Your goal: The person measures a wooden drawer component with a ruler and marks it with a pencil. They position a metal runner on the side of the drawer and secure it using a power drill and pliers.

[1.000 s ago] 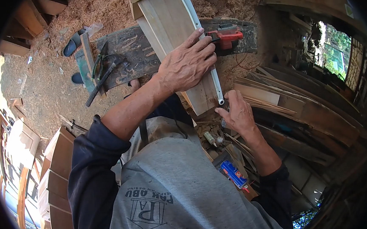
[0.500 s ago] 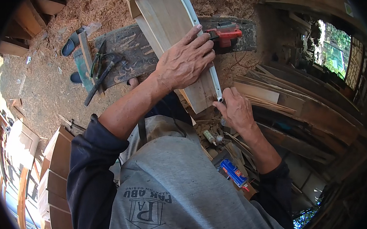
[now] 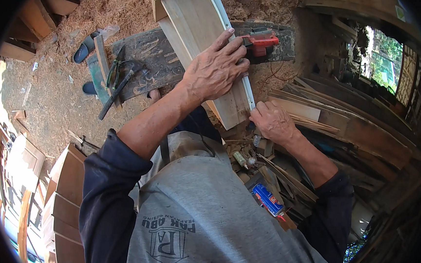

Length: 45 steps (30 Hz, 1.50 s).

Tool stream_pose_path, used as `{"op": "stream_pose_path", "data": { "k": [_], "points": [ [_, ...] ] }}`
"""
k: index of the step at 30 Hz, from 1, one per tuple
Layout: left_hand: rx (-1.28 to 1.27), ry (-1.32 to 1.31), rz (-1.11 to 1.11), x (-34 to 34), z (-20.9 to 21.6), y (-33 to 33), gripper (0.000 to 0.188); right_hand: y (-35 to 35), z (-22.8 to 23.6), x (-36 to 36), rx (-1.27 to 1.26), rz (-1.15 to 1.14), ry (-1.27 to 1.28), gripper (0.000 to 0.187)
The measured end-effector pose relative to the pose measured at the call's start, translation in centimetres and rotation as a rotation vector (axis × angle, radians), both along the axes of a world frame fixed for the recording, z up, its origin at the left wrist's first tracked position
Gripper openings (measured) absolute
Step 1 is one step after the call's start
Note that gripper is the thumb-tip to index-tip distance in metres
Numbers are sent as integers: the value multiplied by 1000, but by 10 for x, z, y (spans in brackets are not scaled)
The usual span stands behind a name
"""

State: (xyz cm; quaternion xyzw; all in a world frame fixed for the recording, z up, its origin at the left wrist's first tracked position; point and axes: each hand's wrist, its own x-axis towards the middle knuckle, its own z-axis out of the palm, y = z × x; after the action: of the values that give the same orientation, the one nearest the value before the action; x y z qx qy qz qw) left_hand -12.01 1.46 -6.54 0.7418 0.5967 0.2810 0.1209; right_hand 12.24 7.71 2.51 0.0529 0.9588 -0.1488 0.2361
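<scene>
A pale wooden drawer (image 3: 198, 22) rests across the workbench, its near end toward me. Along its right edge runs a white metal drawer slide (image 3: 219, 8). My left hand (image 3: 216, 70) presses over the drawer, its fingers curled across that edge onto the slide. At the slide's near end, my right hand (image 3: 274, 122) is closed, knuckles up, with its fingertips against the rail; the thumb and anything small within are hidden. Just right of my left fingers, a red power tool (image 3: 263, 44) lies on the bench, partly covered by the drawer and hand.
The dark worn bench (image 3: 149, 52) holds a hammer (image 3: 117, 95), pincers (image 3: 113, 72) and a wooden strip (image 3: 101, 56). A sandal (image 3: 85, 48) lies on the shavings-strewn floor. Planks (image 3: 351, 126) are stacked at right. A blue can (image 3: 268, 200) lies among offcuts beside me.
My right hand's thumb and fingers have drawn together at the slide's near end, and its forearm has swung outward. My left hand keeps its place on the drawer. The view has shifted slightly.
</scene>
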Motion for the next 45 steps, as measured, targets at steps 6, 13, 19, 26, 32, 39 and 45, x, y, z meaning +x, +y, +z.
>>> {"op": "stream_pose_path", "data": {
  "k": [6, 13, 19, 26, 32, 39, 45],
  "points": [
    [48, -15, 23, -1, 0, 1, 23, -23, -5, -2, -85, -905, -382, 28],
    [60, 35, 26, -1, -2, -1, 24, 2, 11, -17, 107, 105, -172, 13],
    [-37, 11, 8, -3, 1, 0, 30, -9, 21, -8, 65, -349, -319, 24],
    [-38, -9, -9, -2, 1, -1, 29, -29, 1, -1, 118, -497, -320, 30],
    [84, -31, 33, 0, -5, 3, 24, -8, 7, -7, 179, 20, -184, 24],
    [405, -393, 383, -36, -23, -28, 39, -19, -2, -8, 12, -526, -319, 29],
    [-265, -124, 1133, -121, -215, -137, 54, -32, 0, 9, 129, -490, -252, 28]
  ]
}}
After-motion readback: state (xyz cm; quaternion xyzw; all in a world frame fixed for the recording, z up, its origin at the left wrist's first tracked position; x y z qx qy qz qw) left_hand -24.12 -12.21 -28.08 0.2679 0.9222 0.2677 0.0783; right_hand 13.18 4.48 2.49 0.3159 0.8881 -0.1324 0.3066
